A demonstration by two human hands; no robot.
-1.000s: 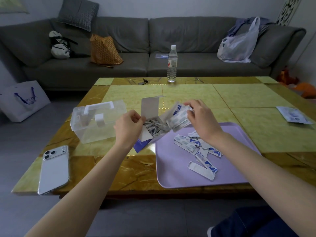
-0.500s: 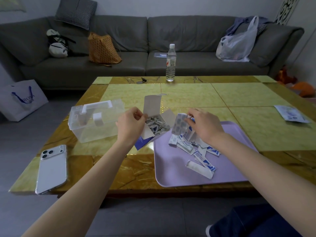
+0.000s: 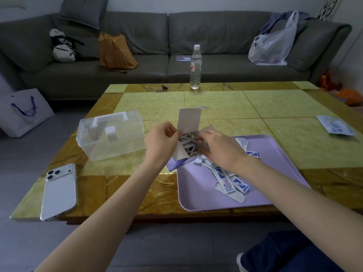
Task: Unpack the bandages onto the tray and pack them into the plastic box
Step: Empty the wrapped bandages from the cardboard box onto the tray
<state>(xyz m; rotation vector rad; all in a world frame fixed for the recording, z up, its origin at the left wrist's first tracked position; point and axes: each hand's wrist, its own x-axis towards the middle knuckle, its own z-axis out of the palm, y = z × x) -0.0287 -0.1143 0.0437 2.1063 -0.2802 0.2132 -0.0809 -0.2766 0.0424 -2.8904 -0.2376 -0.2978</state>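
My left hand [image 3: 161, 143] grips the open cardboard bandage box [image 3: 188, 122], tilted with its flap up at the lilac tray's left edge. Grey-white wrapped bandages [image 3: 188, 144] fill the box mouth. My right hand [image 3: 220, 149] reaches into that mouth, fingertips among the bandages; whether they pinch any is hidden. A loose heap of white-and-blue bandages [image 3: 228, 180] lies on the lilac tray [image 3: 200, 195] under my right wrist. The clear plastic box [image 3: 112, 137] with a white handle stands closed to the left.
A white phone [image 3: 59, 191] lies face down near the table's front left corner. A water bottle [image 3: 196, 67] and keys [image 3: 162, 88] stand at the far edge. A printed packet [image 3: 335, 126] lies at the right. Behind is a grey sofa with bags.
My right hand laid a bunch of bandages on the tray, then moved back left into the cardboard box. The tray heap has grown. My left hand stayed on the box.
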